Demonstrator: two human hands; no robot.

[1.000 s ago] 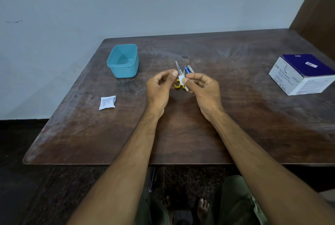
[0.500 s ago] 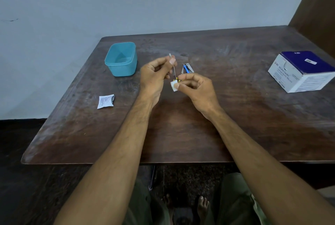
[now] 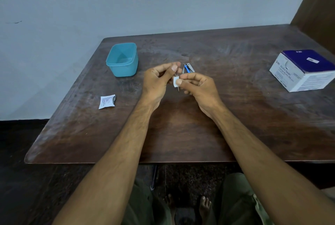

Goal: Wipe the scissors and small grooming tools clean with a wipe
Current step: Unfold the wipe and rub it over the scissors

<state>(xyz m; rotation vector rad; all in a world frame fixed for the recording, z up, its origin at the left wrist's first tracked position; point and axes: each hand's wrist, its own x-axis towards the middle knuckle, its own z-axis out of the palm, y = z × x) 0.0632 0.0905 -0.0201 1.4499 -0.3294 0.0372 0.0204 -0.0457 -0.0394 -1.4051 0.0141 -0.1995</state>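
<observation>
Dark wooden surface [image 3: 181, 134] carries all items. Left hand [image 3: 156, 81] fingers pinch a thin metal tool [image 3: 175, 74] above the surface centre; its long axis runs near-far. Right hand [image 3: 197, 86] fingers pinch the wipe [image 3: 175, 81] around it. Clippers [image 3: 188, 68] behind appear unwiped.

At the right edge of the frame, the white and dark-blue cardboard box [image 3: 302, 70] reads "BD" and "Alcohol Swabs"; its smaller print and the print on the torn white sachet [image 3: 107, 101] at left are illegible.
</observation>
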